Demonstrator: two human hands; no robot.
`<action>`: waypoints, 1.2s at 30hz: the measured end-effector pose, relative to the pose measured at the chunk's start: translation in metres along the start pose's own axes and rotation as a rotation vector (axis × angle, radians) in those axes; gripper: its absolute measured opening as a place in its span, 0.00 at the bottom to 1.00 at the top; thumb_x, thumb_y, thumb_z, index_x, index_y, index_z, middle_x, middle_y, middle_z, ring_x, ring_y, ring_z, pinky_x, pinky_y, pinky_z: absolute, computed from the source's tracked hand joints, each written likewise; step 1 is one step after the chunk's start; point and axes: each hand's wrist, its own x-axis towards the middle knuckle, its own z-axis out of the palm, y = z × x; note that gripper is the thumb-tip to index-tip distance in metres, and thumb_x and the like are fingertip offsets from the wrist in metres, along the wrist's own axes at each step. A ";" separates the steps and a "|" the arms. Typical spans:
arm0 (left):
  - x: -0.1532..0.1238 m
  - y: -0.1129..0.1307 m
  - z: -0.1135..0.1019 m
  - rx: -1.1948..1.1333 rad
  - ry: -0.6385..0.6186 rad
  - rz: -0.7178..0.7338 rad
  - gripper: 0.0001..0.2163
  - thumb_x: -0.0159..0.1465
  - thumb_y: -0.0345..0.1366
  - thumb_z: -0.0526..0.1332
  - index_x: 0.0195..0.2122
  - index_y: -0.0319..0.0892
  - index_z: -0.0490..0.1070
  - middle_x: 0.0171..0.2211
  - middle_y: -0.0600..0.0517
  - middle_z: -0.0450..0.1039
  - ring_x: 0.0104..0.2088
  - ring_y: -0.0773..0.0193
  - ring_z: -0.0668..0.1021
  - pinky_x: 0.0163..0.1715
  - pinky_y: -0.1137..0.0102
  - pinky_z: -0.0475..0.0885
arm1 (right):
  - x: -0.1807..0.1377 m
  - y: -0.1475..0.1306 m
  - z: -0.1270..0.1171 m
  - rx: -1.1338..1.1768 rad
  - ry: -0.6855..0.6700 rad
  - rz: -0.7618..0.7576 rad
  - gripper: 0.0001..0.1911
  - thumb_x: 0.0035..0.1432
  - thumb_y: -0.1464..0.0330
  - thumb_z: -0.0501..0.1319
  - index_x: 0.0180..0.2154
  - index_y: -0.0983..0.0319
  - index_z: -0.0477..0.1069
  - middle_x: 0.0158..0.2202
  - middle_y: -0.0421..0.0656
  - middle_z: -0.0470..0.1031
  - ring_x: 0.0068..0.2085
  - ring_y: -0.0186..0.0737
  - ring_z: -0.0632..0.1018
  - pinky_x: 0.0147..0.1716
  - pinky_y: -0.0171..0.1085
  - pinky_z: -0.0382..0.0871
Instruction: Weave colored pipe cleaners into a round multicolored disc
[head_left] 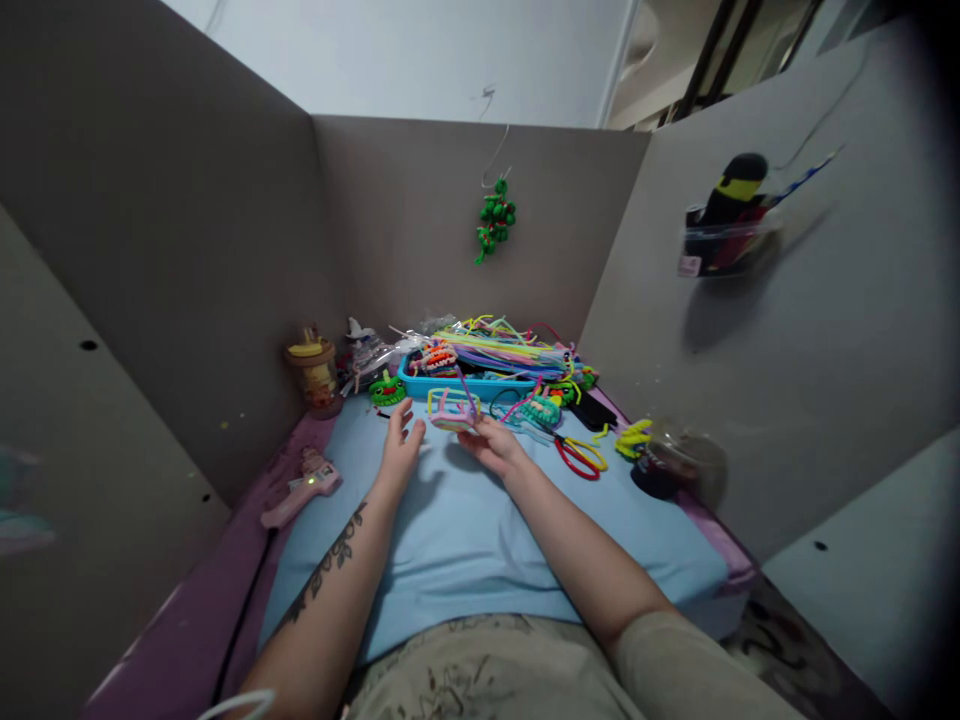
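My right hand (493, 445) grips the right edge of a small pastel pipe-cleaner piece (452, 420), which has a flat rounded base and thin loops standing up from it. From its right side a purple stem rises at a slant. Just left of the piece, my left hand (403, 440) is raised with fingers apart, touching nothing that I can make out. Behind both hands is a blue tray (480, 389) heaped with pipe cleaners (510, 352) in many colours. Scissors (579, 457) with red and yellow handles lie right of my right hand.
A pink glue gun (304, 495) lies on the left of the blue cloth (465, 520). Behind it stands a lidded cup (313, 372). Green pipe-cleaner crafts (387, 390) sit before the tray. A dark jar (660, 465) is at right. Grey panels (420, 220) enclose the table.
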 end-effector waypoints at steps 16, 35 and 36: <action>-0.004 0.015 0.010 -0.289 -0.205 -0.355 0.18 0.50 0.47 0.63 0.35 0.38 0.70 0.31 0.50 0.74 0.31 0.64 0.75 0.32 0.71 0.68 | -0.009 0.002 0.008 0.084 -0.060 0.262 0.11 0.49 0.68 0.63 0.36 0.59 0.66 0.30 0.40 0.74 0.30 0.35 0.75 0.22 0.32 0.65; 0.001 0.006 0.002 -0.571 -0.197 -0.706 0.10 0.55 0.40 0.63 0.32 0.38 0.71 0.26 0.49 0.74 0.24 0.69 0.75 0.28 0.74 0.72 | -0.004 0.007 0.011 -0.182 0.091 -0.157 0.15 0.39 0.64 0.68 0.18 0.62 0.63 0.15 0.33 0.62 0.20 0.28 0.63 0.23 0.31 0.56; 0.001 0.005 0.002 -0.574 -0.199 -0.694 0.10 0.55 0.40 0.63 0.33 0.38 0.71 0.27 0.48 0.74 0.25 0.68 0.75 0.28 0.73 0.72 | -0.003 0.008 0.011 -0.145 0.092 -0.133 0.14 0.38 0.64 0.69 0.20 0.62 0.64 0.17 0.34 0.65 0.20 0.29 0.65 0.23 0.32 0.58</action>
